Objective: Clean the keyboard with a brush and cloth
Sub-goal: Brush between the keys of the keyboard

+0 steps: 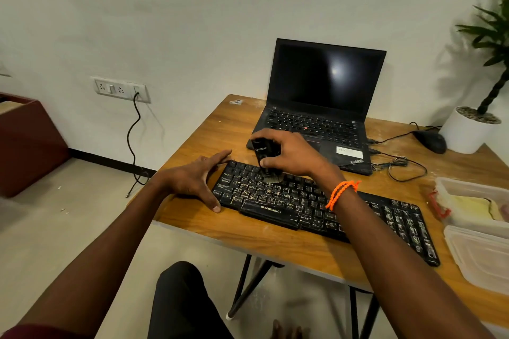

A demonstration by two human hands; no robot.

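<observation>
A black dusty keyboard (311, 206) lies slanted across the wooden table (209, 135). My right hand (289, 153) grips a black brush (264, 158) upright, its bristles touching the keys near the keyboard's upper left. My left hand (197, 180) rests at the keyboard's left end, fingers spread and straight, thumb near the front corner and index finger along the back corner. A yellow cloth (472, 208) lies in a clear plastic box at the right edge.
An open black laptop (319, 107) stands behind the keyboard. A black mouse (431, 140), cables and a white plant pot (465, 129) occupy the back right. A clear lid (482, 253) lies at the front right. My knee shows below the table's front edge.
</observation>
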